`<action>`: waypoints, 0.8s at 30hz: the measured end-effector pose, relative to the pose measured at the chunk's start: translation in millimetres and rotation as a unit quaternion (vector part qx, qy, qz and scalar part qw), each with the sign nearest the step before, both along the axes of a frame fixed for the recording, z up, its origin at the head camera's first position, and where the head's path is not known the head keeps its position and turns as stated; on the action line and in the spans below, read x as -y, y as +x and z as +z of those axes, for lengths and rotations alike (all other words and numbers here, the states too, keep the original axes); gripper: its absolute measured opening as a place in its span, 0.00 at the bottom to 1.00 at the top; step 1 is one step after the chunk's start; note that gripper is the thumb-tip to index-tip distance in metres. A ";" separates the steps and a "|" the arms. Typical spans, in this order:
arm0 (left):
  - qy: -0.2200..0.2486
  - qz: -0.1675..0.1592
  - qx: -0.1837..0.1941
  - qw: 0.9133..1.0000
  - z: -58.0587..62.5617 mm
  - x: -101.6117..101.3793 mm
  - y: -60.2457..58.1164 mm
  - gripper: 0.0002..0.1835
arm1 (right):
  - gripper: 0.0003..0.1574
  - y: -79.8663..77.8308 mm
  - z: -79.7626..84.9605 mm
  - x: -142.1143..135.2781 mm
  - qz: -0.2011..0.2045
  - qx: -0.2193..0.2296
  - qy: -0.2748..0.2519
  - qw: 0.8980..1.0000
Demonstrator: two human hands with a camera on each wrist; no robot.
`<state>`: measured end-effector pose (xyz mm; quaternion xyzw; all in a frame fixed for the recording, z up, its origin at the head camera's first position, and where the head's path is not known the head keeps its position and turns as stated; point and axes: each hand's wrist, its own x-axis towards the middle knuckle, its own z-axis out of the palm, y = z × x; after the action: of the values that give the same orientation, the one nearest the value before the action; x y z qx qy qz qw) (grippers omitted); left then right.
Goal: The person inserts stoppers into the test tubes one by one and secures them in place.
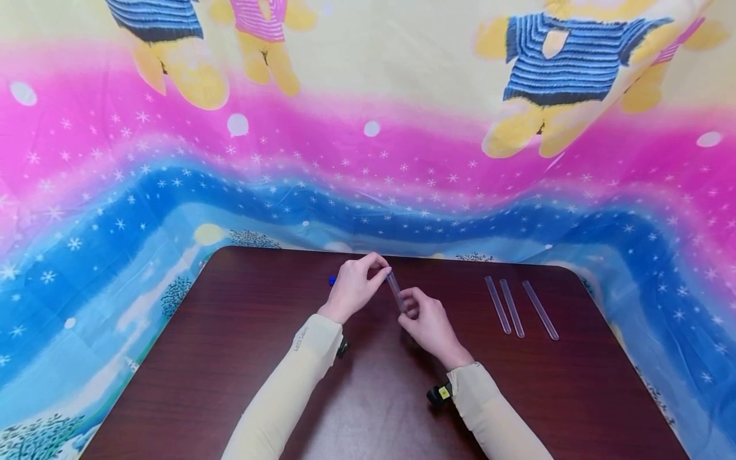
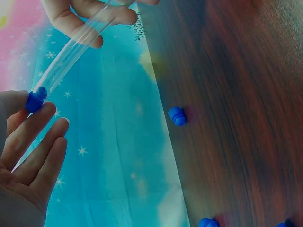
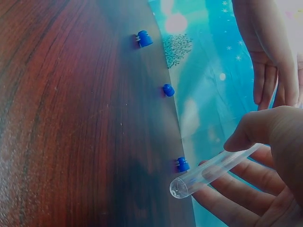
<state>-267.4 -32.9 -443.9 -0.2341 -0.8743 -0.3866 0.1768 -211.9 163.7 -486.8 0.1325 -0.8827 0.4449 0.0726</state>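
Pinching a clear test tube [image 1: 396, 291] near its rounded closed end, the right hand [image 1: 428, 326] holds it between thumb and curled fingers, tilted above the dark wooden worktop [image 1: 230, 370]. From the right wrist view the tube's closed end [image 3: 182, 188] pokes out below the thumb. At the tube's far, open end, the left hand [image 1: 353, 287] pinches a small blue stopper [image 2: 34, 100] between thumb and fingertips, right at the mouth of the tube; it looks partly seated, though how deep is hard to tell.

To do this capping step well, my judgement is that the right hand should keep the tube steady and in line with the stopper, while the left pushes straight along the tube's length with a slight twist, not sideways, since thin clear tubing could slip or crack under a bending force.

Farther off, three more blue stoppers [image 3: 144, 38] sit loose near the far edge of the worktop. To the right, well apart from both hands, three uncapped clear tubes [image 1: 512, 308] lie side by side. Beyond the worktop hangs a bright cloth [image 1: 368, 160] of pink and blue with stars and cartoon bears.
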 end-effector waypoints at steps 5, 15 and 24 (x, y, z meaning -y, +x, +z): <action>0.003 0.001 0.008 1.000 -0.4 -1.3 1.4 0.06 | 0.23 0.4 0.7 0.3 -0.002 -0.003 -0.001 1.000; 0.012 -0.011 0.020 1.000 -3.6 -4.0 4.1 0.10 | 0.24 1.2 1.4 1.1 -0.007 -0.004 0.002 1.000; 0.047 -0.042 0.039 0.997 -7.9 -6.2 6.5 0.15 | 0.24 0.4 1.8 1.9 -0.011 0.003 0.001 1.000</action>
<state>-260.9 -26.7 -451.8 -0.2470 -0.8509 -0.4429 0.1371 -211.5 161.8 -485.0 0.1212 -0.8847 0.4440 0.0745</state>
